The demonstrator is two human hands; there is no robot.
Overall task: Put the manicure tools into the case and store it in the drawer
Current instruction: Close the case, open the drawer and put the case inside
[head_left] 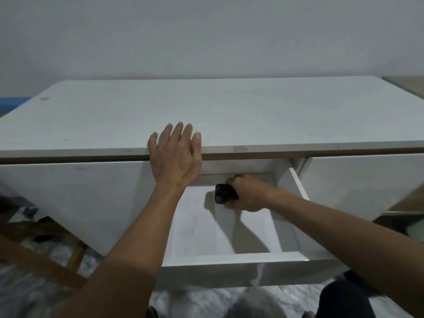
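One black case going into one open white drawer.
The drawer (pixel 231 258) stands pulled out below the desk's front edge. Inside, toward its back edge, the right hand (pixel 247 195) curls its fingers around the small, dark, glossy case (pixel 223 193) with rounded corners. Beyond, the left hand (pixel 175 154) lies flat, fingers straight, on the front edge of the white desk (pixel 252 115).
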